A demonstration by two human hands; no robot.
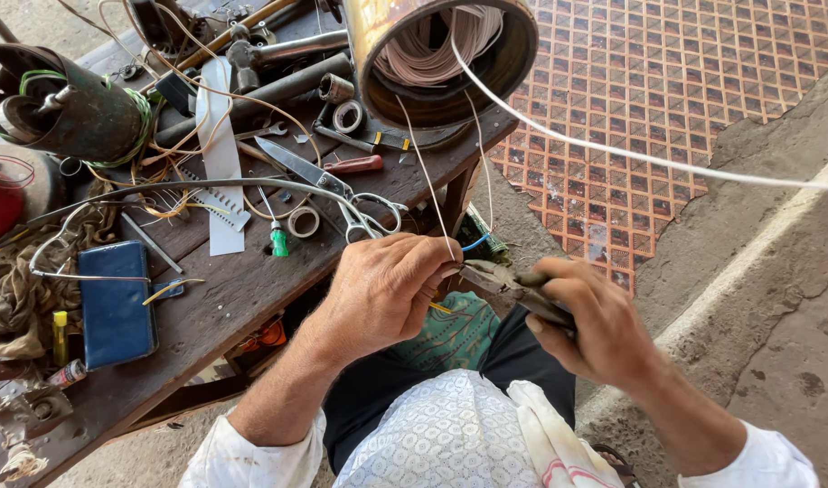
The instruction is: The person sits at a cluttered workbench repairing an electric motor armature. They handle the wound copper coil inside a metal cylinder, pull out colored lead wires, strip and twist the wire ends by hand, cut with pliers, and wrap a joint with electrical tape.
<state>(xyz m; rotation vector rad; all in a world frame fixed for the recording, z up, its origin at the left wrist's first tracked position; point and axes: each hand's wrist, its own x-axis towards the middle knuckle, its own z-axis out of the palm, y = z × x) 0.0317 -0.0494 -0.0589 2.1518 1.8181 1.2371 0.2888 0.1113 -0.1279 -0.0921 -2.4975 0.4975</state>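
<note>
My left hand [382, 289] pinches a thin pale wire [425, 176] near its lower end, just below the bench edge. That wire runs up into a large metal motor housing [450, 54] filled with pale windings. My right hand [586, 321] grips worn pliers [509, 285] whose jaws meet the wire right beside my left fingertips. A short blue lead [475, 242] and a small yellow piece [439, 307] show near my left hand. Another white wire [631, 154] stretches from the housing off to the right.
The dark wooden workbench [242, 289] carries scissors [342, 194], a red-handled tool [352, 164], a green-tipped screwdriver [277, 237], a tape ring [303, 221], a blue phone case [116, 303], metal rods and tangled wires. Patterned tile floor [667, 81] lies right, bare concrete beyond.
</note>
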